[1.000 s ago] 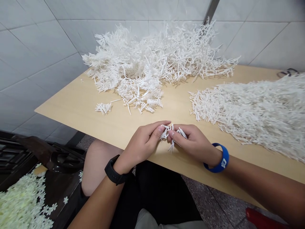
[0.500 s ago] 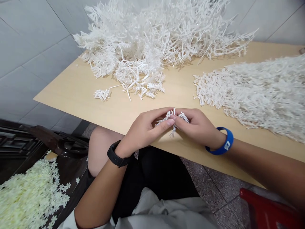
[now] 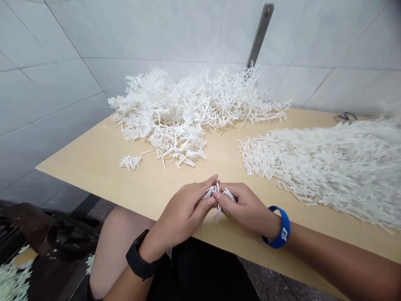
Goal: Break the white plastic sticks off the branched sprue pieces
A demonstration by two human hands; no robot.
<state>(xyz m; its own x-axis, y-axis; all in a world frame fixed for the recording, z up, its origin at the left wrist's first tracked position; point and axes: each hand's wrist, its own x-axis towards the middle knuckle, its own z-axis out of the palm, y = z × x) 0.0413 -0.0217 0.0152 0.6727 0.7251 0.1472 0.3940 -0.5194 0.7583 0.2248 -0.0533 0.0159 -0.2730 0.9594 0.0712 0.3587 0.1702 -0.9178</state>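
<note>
Near the front edge of the wooden table (image 3: 103,167), my left hand (image 3: 184,209) and my right hand (image 3: 246,207) meet with thumbs and fingertips pinched. Between them is a small white branched piece (image 3: 217,214) with thin stems, gripped by both hands. Its tips stick out on both sides and below, and the rest is covered by my fingers. A large tangled heap of white branching pieces (image 3: 188,104) lies at the back left. To the right spreads a pile of short white stems (image 3: 328,167).
A small white cluster (image 3: 130,162) lies left of my hands. A metal bar (image 3: 260,35) stands against the tiled wall. Dark cord (image 3: 346,117) rests at the back right. Pale flower pieces (image 3: 14,282) are at the lower left, beside dark furniture (image 3: 53,234).
The view has tilted up, so the table and hands appear lower and more wall and the metal bar show. Both hands still hold the white piece, with little change in grip.
</note>
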